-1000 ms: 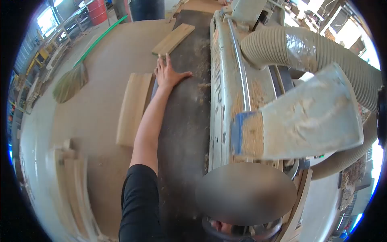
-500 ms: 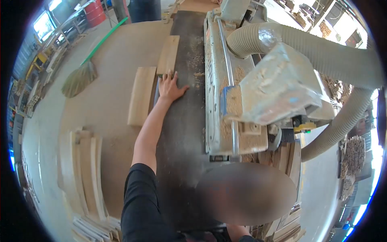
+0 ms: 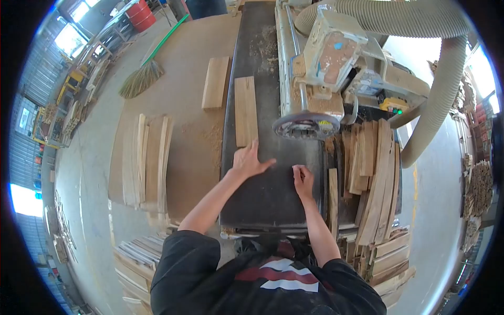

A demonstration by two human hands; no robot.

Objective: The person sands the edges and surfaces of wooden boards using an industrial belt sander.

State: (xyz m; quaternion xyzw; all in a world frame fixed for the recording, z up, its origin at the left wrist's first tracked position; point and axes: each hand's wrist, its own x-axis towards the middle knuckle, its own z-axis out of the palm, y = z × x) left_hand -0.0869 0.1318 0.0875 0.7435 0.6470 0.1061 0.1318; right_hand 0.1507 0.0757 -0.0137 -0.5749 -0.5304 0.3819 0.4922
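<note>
My left hand [image 3: 248, 160] has its thumb spread wide, and its fingertips touch the near end of a short, flat wooden board [image 3: 245, 112]. That board lies lengthwise on the dark machine table [image 3: 273, 194], close to its left edge. Over the right part of the table is my right hand [image 3: 303, 181], its fingers curled together with nothing showing in them. Beyond it is the round handwheel [image 3: 306, 126] of the woodworking machine [image 3: 315, 100]. A second short board [image 3: 216, 83] lies left of the table, on the brown surface.
Curved wood strips [image 3: 375, 178] are piled right of the table, with more stacked below. Other strips [image 3: 142, 157] lie on the brown surface [image 3: 184, 173] at left, near a green-handled broom [image 3: 143, 79]. A thick ribbed hose [image 3: 436, 105] curves down from the machine.
The board by my left hand has come toward me and rightward onto the table, past the second board. My right hand now shows over the table. The camera view has shifted.
</note>
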